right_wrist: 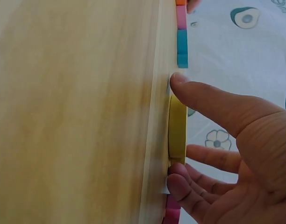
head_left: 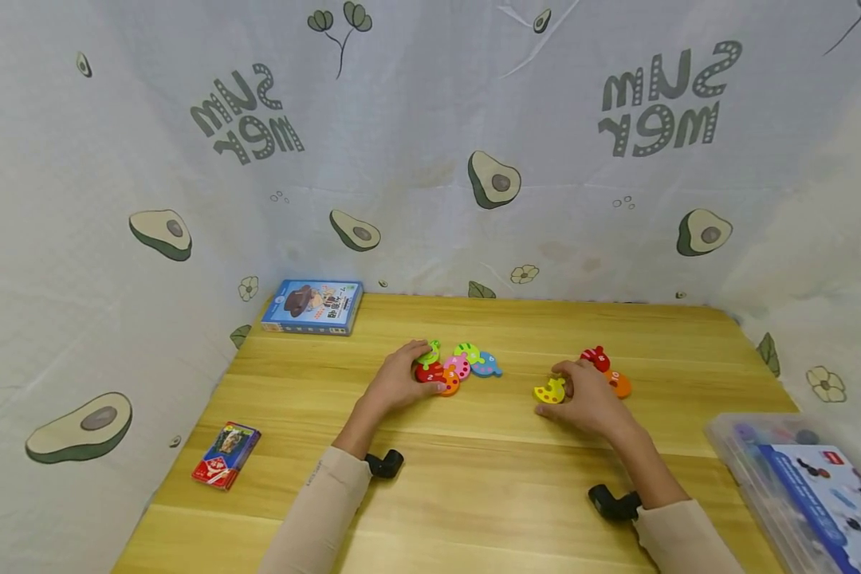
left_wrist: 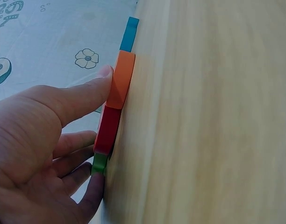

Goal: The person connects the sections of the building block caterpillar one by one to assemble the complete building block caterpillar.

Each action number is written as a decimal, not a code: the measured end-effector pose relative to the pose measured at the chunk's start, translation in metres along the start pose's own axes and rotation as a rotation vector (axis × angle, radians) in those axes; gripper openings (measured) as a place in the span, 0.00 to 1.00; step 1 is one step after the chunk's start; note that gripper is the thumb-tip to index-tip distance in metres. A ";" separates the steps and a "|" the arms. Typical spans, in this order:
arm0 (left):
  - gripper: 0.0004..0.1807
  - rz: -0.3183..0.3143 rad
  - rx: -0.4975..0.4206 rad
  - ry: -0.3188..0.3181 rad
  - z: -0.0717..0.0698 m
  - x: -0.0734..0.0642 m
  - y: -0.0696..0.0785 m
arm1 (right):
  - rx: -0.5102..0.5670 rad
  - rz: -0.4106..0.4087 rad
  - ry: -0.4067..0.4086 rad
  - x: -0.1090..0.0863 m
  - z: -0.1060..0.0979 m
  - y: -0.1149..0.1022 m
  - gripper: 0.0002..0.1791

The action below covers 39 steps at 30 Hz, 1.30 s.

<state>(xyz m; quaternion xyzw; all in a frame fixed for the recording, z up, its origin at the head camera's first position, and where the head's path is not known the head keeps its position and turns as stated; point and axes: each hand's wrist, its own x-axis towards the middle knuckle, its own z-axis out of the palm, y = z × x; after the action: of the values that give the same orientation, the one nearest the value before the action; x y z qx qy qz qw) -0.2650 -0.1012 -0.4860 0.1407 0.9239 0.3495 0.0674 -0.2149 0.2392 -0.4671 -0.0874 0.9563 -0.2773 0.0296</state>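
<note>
The worktop [head_left: 488, 478] looks like smooth, faintly glossy wood; the curtain [head_left: 416, 143] is matt cloth; the storage box [head_left: 743, 470] clear plastic; the yellow piece [right_wrist: 177, 126] smooth, matt.

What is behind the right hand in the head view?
A red piece and an orange piece marked 10 show beyond the right hand, which hides part of the orange one. Anything under the palm is hidden.
</note>
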 end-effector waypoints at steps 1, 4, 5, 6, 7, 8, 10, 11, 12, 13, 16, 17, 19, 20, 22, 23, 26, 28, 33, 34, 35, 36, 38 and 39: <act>0.43 -0.001 0.001 0.000 0.000 0.000 0.000 | -0.006 0.004 -0.003 0.000 0.000 0.000 0.41; 0.43 -0.006 0.000 -0.001 0.000 -0.001 0.001 | -0.014 -0.003 -0.009 0.001 0.000 -0.002 0.37; 0.43 -0.007 0.000 -0.001 -0.001 -0.001 0.002 | -0.020 -0.005 -0.006 0.002 0.000 -0.002 0.36; 0.43 -0.008 -0.001 -0.001 -0.001 -0.001 0.002 | -0.020 -0.007 -0.002 0.002 0.000 -0.002 0.34; 0.43 -0.008 -0.001 -0.001 -0.001 -0.001 0.002 | -0.019 -0.011 0.003 0.003 0.000 -0.001 0.33; 0.43 -0.007 -0.004 -0.001 -0.001 -0.001 0.002 | -0.014 -0.020 0.007 0.004 0.000 -0.001 0.33; 0.43 -0.005 -0.006 0.001 -0.001 -0.001 0.001 | -0.003 -0.020 0.015 0.005 0.000 -0.001 0.32; 0.43 -0.005 -0.007 0.001 -0.001 -0.001 0.001 | 0.003 -0.019 0.017 0.006 0.001 -0.001 0.31; 0.43 -0.004 -0.007 0.001 0.000 -0.001 0.000 | 0.010 -0.019 0.018 0.006 0.001 -0.001 0.31; 0.43 -0.004 -0.007 0.001 0.000 -0.001 0.000 | 0.014 -0.020 0.021 0.007 0.001 -0.002 0.31; 0.43 -0.004 -0.003 0.003 0.000 0.000 -0.001 | 0.019 -0.017 0.034 0.010 0.002 -0.005 0.31; 0.43 -0.005 0.000 0.004 0.000 0.000 -0.001 | 0.018 -0.019 0.041 0.011 0.002 -0.006 0.32; 0.43 -0.006 0.001 0.004 0.001 -0.001 -0.002 | 0.022 -0.022 0.058 0.013 0.004 -0.008 0.32; 0.42 -0.006 0.001 0.005 0.001 -0.001 -0.002 | 0.022 -0.021 0.063 0.014 0.005 -0.010 0.32; 0.42 -0.007 0.001 0.003 0.001 -0.001 -0.002 | 0.026 -0.023 0.074 0.016 0.006 -0.013 0.32; 0.42 -0.008 0.001 0.003 0.001 -0.001 -0.002 | 0.024 -0.024 0.080 0.017 0.007 -0.014 0.32; 0.43 -0.005 -0.003 0.006 0.000 -0.001 -0.002 | 0.039 -0.026 0.092 0.020 0.008 -0.019 0.31; 0.43 -0.003 -0.003 0.008 0.000 -0.001 -0.002 | 0.057 -0.026 0.098 0.023 0.009 -0.022 0.30; 0.43 0.008 0.000 0.004 -0.001 0.000 -0.002 | 0.108 -0.030 0.093 0.029 0.015 -0.030 0.30; 0.43 0.008 0.001 0.002 -0.001 0.000 -0.002 | 0.113 -0.035 0.090 0.030 0.016 -0.032 0.30; 0.43 0.010 -0.002 0.002 -0.001 -0.001 -0.002 | 0.121 -0.039 0.088 0.031 0.017 -0.033 0.30; 0.43 0.011 0.000 0.002 0.000 0.000 -0.002 | 0.122 -0.045 0.088 0.032 0.019 -0.034 0.30; 0.42 0.010 -0.001 0.001 0.000 0.000 -0.002 | 0.130 -0.054 0.083 0.034 0.022 -0.036 0.30; 0.42 0.011 -0.001 0.002 0.001 0.000 -0.002 | 0.131 -0.055 0.080 0.035 0.023 -0.036 0.30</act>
<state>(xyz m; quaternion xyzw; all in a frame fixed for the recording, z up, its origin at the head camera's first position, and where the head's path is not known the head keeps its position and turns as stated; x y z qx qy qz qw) -0.2652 -0.1024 -0.4877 0.1454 0.9230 0.3503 0.0646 -0.2417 0.1903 -0.4674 -0.1005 0.9337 -0.3435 -0.0108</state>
